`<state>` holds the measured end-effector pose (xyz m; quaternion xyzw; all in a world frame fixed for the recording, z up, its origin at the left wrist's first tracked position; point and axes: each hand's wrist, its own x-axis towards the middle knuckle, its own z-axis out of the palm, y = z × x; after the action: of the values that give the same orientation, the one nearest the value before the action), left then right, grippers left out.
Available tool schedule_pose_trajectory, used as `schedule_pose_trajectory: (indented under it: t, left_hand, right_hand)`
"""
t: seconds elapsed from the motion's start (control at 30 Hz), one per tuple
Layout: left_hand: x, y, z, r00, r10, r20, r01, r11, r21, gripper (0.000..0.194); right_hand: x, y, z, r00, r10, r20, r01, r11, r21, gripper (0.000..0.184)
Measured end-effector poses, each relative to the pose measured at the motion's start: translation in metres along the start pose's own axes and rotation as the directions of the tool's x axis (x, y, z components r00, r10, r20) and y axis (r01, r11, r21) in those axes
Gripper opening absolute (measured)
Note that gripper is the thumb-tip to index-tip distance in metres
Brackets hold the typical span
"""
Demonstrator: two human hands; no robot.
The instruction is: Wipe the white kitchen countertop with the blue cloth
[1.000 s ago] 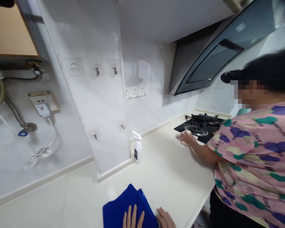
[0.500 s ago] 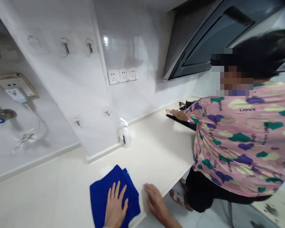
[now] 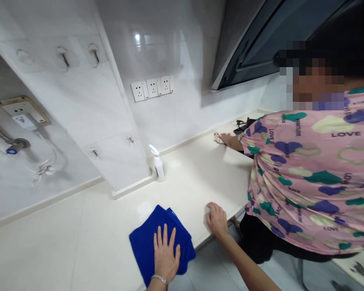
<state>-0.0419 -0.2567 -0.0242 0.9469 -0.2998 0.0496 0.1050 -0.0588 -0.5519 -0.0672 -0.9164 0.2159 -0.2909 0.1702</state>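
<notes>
A folded blue cloth (image 3: pixel 148 244) lies on the pale countertop (image 3: pixel 106 238) near its front edge. My left hand (image 3: pixel 166 252) rests flat on top of the cloth with the fingers spread. To the right of the cloth, my right hand (image 3: pixel 217 219) is at the counter's front edge, fingers loosely bent and holding nothing that I can see. A white spray bottle (image 3: pixel 159 167) stands upright by the wall corner, beyond the cloth.
At the right, a person (image 3: pixel 309 173) in a pink patterned shirt leans over the counter, one hand (image 3: pixel 227 139) on a light cloth. Sockets (image 3: pixel 152 88) and hooks (image 3: pixel 94 54) are on the wall. A dark range hood (image 3: pixel 255 48) overhangs the far end.
My left hand and the blue cloth have moved right along the counter. My right hand has moved forward and right along the edge. The view has shifted slightly.
</notes>
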Motion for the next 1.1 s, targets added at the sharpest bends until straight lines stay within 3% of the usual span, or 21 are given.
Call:
schedule_pose_trajectory:
  t: [0.2,0.3,0.43,0.57,0.7,0.8,0.93,1.1]
  left_hand:
    - [0.04,0.082,0.002,0.982,0.087,0.166,-0.046,0.971,-0.234,0.056]
    - [0.064,0.108,0.001,0.96,0.191,0.204,-0.11,0.929,-0.353,0.058]
    - [0.082,0.116,0.004,0.951,0.242,0.195,-0.135,0.888,-0.44,0.059]
    - [0.076,0.11,0.007,0.955,0.237,0.177,-0.124,0.864,-0.487,0.059]
    - [0.048,0.085,0.002,0.957,0.247,0.155,-0.14,0.856,-0.498,0.057]
    - [0.015,0.049,-0.009,0.974,0.178,0.14,-0.099,0.889,-0.447,0.056]
    - [-0.039,-0.015,-0.033,0.99,-0.057,0.132,0.091,0.961,-0.263,0.055]
    - [-0.115,-0.098,-0.067,0.929,-0.351,0.114,0.361,0.929,-0.083,0.053]
  right_hand:
    - [0.003,0.006,-0.011,0.998,0.028,0.051,-0.025,0.997,-0.072,0.03]
    - [0.005,0.013,-0.014,0.996,0.033,0.083,-0.026,0.995,-0.093,0.03]
    - [0.004,0.015,-0.016,0.991,0.039,0.127,-0.022,0.991,-0.133,0.031]
    - [0.003,0.014,-0.022,0.988,0.025,0.149,-0.001,0.988,-0.157,0.031]
    - [0.001,0.016,-0.026,0.989,0.023,0.147,0.002,0.985,-0.17,0.033]
    - [-0.001,0.018,-0.024,0.99,0.018,0.142,0.008,0.984,-0.18,0.034]
    - [-0.002,0.02,-0.023,0.986,0.033,0.165,-0.002,0.983,-0.186,0.034]
    - [0.0,0.021,-0.027,0.97,0.061,0.235,-0.022,0.986,-0.163,0.038]
